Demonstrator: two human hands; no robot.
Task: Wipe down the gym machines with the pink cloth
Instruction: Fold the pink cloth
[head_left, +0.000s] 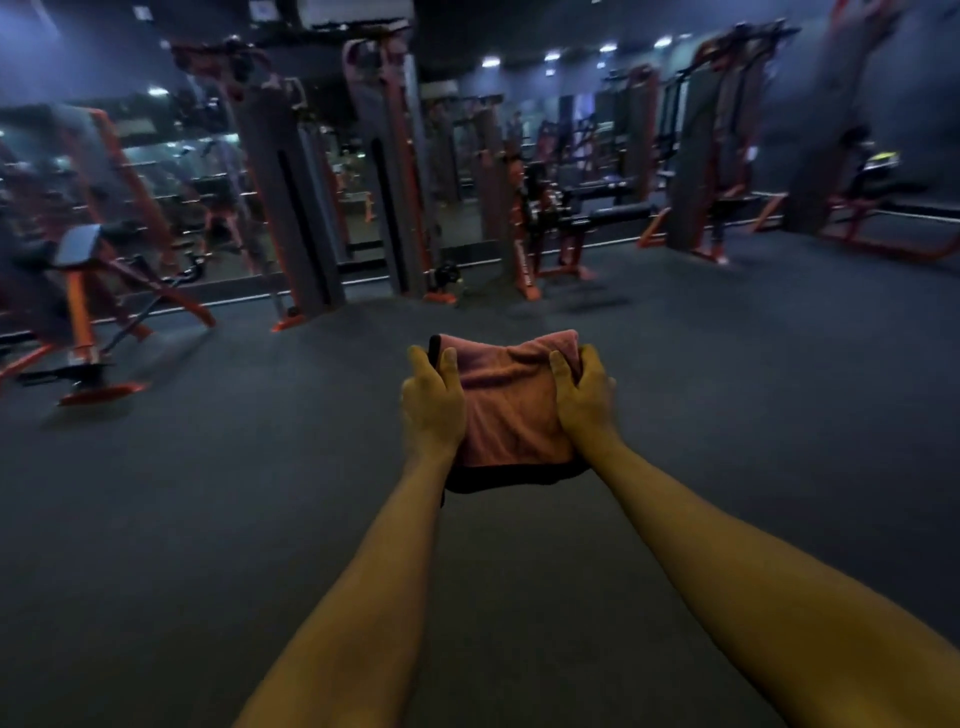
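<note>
Dark grey floor (727, 395) below and all around the fingers (558, 364), mirror wall (156, 156) far beyond them to the left, row of white ceiling lights (551, 54) high above them, blurred.

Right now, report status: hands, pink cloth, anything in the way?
Gripping pink cloth by its sides: left hand, right hand. Cloth off the machines. Only floor between.

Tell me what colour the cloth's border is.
Black, or very dark: the border runs along the pink cloth, clearest at its lower edge in the head view.
</note>
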